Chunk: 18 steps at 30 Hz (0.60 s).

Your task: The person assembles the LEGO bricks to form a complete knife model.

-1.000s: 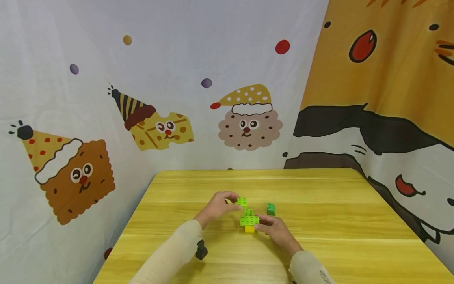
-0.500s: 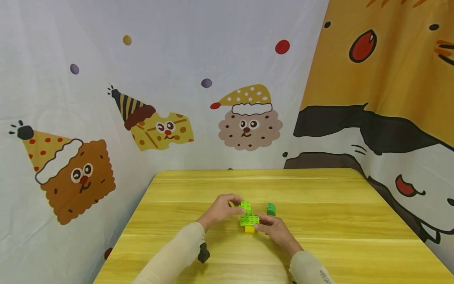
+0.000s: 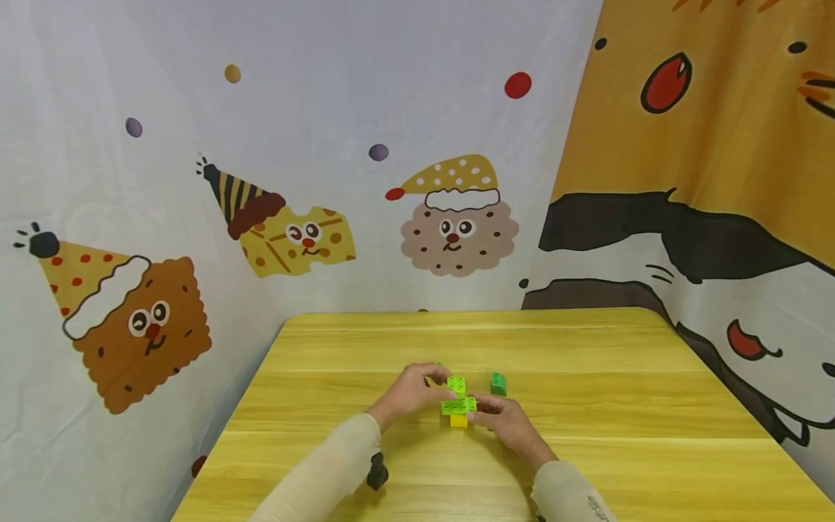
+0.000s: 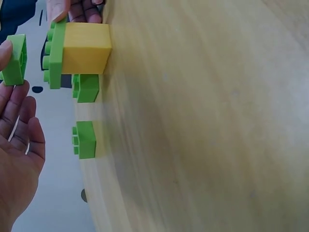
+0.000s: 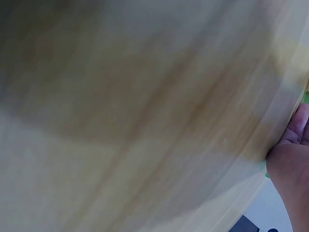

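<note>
A light green 2x2 toy brick [image 3: 457, 383] is pinched between the thumb and fingers of my left hand [image 3: 412, 394]. In the left wrist view this brick [image 4: 16, 59] stays apart from the studded side of a light green plate [image 4: 57, 54]. The plate sits on a yellow block [image 3: 459, 420]. My right hand [image 3: 510, 426] grips the plate and block from the right, thumb at the near side. In the right wrist view only part of that hand [image 5: 292, 157] shows, and its hold is mostly out of frame.
Two more light green bricks stand on the table, a nearer one [image 4: 88, 89] and another [image 4: 86, 140]; the head view mostly hides them. A darker green curved brick [image 3: 499, 384] lies beyond my right hand. The wooden table [image 3: 587, 348] ends at a printed cloth [image 3: 365, 290].
My left hand has moved right and slightly nearer, bringing the light green brick from the left to over the plate's far edge. The right hand has kept its place.
</note>
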### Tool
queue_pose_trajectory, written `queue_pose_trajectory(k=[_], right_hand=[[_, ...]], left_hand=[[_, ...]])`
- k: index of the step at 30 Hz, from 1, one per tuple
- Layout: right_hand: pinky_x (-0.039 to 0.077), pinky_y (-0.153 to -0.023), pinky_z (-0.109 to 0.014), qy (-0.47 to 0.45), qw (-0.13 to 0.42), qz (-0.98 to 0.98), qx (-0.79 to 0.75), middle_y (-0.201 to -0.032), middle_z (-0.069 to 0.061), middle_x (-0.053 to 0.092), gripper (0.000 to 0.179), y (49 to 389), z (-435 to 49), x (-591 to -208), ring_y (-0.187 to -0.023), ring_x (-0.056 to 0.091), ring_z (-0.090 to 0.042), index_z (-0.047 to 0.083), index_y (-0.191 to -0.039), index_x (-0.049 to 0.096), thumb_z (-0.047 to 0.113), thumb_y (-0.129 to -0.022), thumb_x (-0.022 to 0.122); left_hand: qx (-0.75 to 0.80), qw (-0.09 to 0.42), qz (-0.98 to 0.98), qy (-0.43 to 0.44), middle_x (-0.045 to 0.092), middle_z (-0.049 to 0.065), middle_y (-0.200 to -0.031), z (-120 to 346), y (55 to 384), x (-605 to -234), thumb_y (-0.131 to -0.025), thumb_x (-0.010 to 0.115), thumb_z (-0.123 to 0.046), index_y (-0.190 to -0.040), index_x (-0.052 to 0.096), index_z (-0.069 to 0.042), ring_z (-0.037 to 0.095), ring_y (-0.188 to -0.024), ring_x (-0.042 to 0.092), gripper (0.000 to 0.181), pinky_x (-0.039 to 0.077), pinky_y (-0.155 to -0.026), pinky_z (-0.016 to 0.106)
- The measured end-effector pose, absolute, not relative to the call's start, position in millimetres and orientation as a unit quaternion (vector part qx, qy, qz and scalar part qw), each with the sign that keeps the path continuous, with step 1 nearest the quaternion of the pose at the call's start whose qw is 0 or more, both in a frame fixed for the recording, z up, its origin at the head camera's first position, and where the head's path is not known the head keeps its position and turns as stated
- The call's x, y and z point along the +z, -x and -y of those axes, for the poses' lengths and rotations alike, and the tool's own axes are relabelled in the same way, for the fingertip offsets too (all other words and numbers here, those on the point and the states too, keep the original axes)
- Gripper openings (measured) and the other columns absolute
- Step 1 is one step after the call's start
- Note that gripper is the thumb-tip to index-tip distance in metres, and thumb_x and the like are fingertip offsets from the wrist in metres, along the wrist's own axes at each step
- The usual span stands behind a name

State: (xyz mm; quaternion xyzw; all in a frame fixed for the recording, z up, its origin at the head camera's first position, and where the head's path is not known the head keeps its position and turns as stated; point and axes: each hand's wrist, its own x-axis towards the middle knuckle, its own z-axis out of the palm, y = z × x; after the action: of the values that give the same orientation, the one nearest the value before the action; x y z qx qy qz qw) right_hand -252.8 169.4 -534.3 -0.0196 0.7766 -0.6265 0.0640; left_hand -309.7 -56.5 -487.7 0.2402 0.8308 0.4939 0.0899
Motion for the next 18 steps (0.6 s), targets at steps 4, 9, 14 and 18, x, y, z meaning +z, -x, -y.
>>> queue_pose_trajectory(k=[4,9,14,18], right_hand=[[0.051,-0.088,-0.045,0.023,0.065,-0.772,-0.632,-0.121,-0.013,0.066,0.047,252,-170,-534,-0.109,0.06,-0.026,0.006,-0.131,0.065,0.024,-0.089,0.076],[0.051,-0.088,-0.045,0.025,0.066,-0.773,-0.631,-0.122,-0.012,0.066,0.048,252,-170,-533,-0.11,0.06,-0.026,0.006,-0.132,0.064,0.025,-0.089,0.076],[0.051,-0.088,-0.044,0.029,0.067,-0.773,-0.631,-0.12,-0.013,0.066,0.049,251,-170,-532,-0.108,0.061,-0.025,0.004,-0.132,0.063,0.024,-0.09,0.076],[0.051,-0.088,-0.044,0.027,0.066,-0.774,-0.63,-0.12,-0.013,0.066,0.049,251,-169,-532,-0.108,0.061,-0.025,0.005,-0.132,0.063,0.024,-0.089,0.076]], left_hand=[[0.487,0.087,-0.836,-0.235,0.064,-0.003,-0.102,55,309,-492,-0.085,0.08,-0.037,-0.112,0.073,-0.023,0.019,-0.09,0.057,0.031,0.05,-0.072,0.033],[0.484,0.087,-0.839,-0.232,0.065,0.001,-0.106,55,308,-497,-0.085,0.08,-0.037,-0.115,0.073,-0.022,0.016,-0.09,0.056,0.035,0.05,-0.072,0.032],[0.489,0.094,-0.836,-0.229,0.062,0.001,-0.105,56,306,-502,-0.084,0.081,-0.037,-0.115,0.073,-0.022,0.017,-0.084,0.054,0.036,0.049,-0.067,0.032],[0.486,0.095,-0.838,-0.23,0.062,0.001,-0.104,55,307,-506,-0.083,0.081,-0.037,-0.113,0.073,-0.024,0.017,-0.084,0.054,0.034,0.049,-0.066,0.031]])
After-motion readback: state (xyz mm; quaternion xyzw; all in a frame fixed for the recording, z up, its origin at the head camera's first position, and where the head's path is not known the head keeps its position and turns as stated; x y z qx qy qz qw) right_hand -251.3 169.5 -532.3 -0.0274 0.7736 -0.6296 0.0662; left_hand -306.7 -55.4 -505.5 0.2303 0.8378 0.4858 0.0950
